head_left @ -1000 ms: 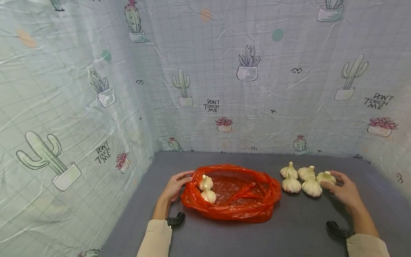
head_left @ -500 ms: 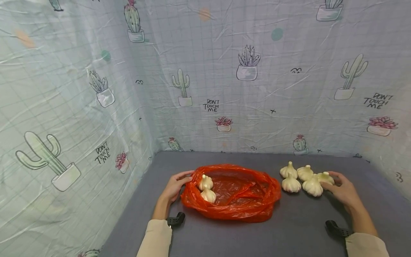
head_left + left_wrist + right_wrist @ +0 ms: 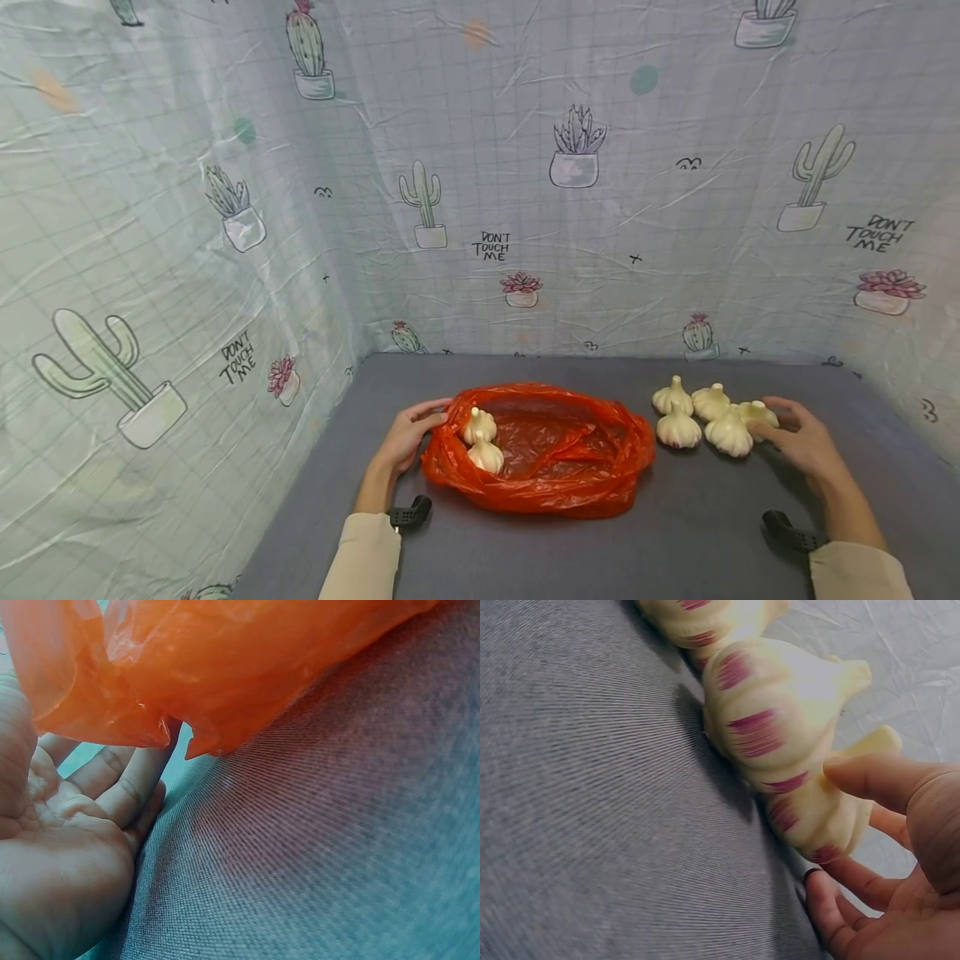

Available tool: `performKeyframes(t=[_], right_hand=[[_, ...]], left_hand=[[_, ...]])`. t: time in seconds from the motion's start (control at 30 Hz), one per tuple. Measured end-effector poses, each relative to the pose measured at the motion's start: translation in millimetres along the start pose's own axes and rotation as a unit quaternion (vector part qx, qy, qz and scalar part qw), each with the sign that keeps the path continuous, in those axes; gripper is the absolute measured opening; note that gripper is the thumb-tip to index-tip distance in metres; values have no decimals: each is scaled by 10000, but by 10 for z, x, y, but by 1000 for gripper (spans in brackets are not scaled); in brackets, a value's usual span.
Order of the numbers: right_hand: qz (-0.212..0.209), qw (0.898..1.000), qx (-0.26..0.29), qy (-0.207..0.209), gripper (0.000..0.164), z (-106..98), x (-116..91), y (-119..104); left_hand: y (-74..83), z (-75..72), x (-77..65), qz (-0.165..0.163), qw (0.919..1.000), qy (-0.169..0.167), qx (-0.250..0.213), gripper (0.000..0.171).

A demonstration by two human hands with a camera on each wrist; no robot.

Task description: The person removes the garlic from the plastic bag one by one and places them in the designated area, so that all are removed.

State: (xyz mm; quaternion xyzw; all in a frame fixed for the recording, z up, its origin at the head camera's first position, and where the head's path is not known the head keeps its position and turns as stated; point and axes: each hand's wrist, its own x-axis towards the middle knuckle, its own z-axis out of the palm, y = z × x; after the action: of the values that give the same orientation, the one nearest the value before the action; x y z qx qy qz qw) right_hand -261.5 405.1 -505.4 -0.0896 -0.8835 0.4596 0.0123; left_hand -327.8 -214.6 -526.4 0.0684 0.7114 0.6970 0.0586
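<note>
At the far right of the garlic group, my right hand (image 3: 806, 446) holds a garlic bulb (image 3: 759, 414) between thumb and fingers. In the right wrist view the thumb lies on the near side of that bulb (image 3: 817, 817), which touches a neighbouring bulb (image 3: 772, 712) with purple streaks. Several other pale garlic bulbs (image 3: 678, 427) stand close together on the table. To the left lies a wide-mouthed red plastic bag (image 3: 555, 498) with two garlic bulbs (image 3: 486, 456) in its left end. My left hand (image 3: 405, 437) touches the bag's left side, its fingers (image 3: 124, 791) extended and partly hidden by the plastic.
The grey cloth-covered table (image 3: 525, 558) meets a curtain (image 3: 480, 167) printed with cacti at its back and left. A black wrist device (image 3: 411, 512) sits on the left wrist and another device (image 3: 787, 533) on the right.
My right hand has shifted slightly left with its garlic bulb, and the bulbs beside it have been nudged closer together. The left hand and the bag have stayed still.
</note>
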Motion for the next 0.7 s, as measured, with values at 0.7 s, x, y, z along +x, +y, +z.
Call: performKeyframes(t=[0.7], right_hand=[[-1246,9920,-91,158,66,-40,-232,-802]], left_hand=[[24,-2,-7,-26,10000,-56,45,41]])
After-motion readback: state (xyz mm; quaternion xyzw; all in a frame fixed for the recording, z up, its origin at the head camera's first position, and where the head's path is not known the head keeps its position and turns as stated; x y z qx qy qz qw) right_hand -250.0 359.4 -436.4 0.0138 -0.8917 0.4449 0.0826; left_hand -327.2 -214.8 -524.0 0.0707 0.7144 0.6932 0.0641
